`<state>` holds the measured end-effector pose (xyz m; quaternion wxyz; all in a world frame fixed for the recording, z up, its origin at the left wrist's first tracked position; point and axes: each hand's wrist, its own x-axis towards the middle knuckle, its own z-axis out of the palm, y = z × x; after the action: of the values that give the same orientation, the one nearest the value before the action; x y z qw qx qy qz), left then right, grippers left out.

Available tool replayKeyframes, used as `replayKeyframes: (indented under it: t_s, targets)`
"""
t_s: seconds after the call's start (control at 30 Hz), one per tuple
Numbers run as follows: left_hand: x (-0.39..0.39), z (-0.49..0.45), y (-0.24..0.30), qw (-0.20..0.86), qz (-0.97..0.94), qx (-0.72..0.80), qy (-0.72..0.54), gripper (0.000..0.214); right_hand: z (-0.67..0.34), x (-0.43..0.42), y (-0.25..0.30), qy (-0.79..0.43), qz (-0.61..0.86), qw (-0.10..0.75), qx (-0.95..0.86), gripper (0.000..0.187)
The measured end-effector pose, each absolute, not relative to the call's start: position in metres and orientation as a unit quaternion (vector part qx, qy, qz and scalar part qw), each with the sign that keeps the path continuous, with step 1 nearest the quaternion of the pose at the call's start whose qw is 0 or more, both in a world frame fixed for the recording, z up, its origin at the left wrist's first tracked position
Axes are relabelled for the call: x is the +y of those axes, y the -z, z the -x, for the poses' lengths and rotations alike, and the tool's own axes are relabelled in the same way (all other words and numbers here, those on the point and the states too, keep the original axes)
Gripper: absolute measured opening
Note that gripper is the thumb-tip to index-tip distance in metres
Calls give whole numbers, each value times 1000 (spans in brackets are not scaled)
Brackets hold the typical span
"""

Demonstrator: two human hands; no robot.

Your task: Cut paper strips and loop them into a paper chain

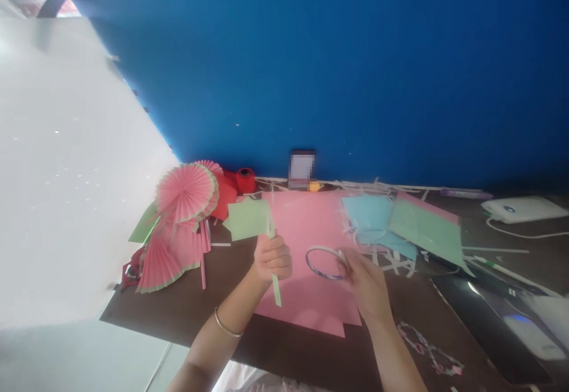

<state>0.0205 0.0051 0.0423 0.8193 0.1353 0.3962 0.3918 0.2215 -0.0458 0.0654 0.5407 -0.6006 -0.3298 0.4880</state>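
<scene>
My left hand (272,257) is closed in a fist round a narrow green paper strip (277,292), which pokes out above and below it. My right hand (365,282) pinches a thin ring (328,276) by its near side, above the pink sheets (306,220). Those sheets lie on my dark brown counter (195,309), which meets a blue wall (333,72) behind and a white surface (80,172) on the left. My hands and forearms hide some of the pink paper. To its left lies a green sheet (248,221), then pleated pink fans (182,193) with a red roll (246,181) behind. To its right, blue paper (367,209) and a green sheet with a pink edge (427,232) crowd among white strips (397,263). Further right are a white device (524,209) with a cable and, nearer me, a beaded string (430,350).
</scene>
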Motion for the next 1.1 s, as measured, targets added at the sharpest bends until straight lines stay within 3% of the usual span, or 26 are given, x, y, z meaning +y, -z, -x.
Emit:
replayKeyframes:
  t_s: [0.23,0.43,0.67,0.9,1.1]
  targets:
    - [2,-20,-42,861,-132,299,-389,64,-212,-50,-84,-434,620,495,-428,36]
    - [3,-20,-47,869,-114,287,-386,65,-211,-49,-77,-375,637,494,-457,26]
    - [2,-19,-49,885,-96,243,-386,59,-215,-46,-69,-300,660,451,-520,27]
    - [20,6,-45,839,-78,207,-497,20,-265,-10,-59,-4,653,414,-634,26]
    - [42,41,-34,699,-65,323,-634,11,-307,11,-28,179,682,240,-668,28]
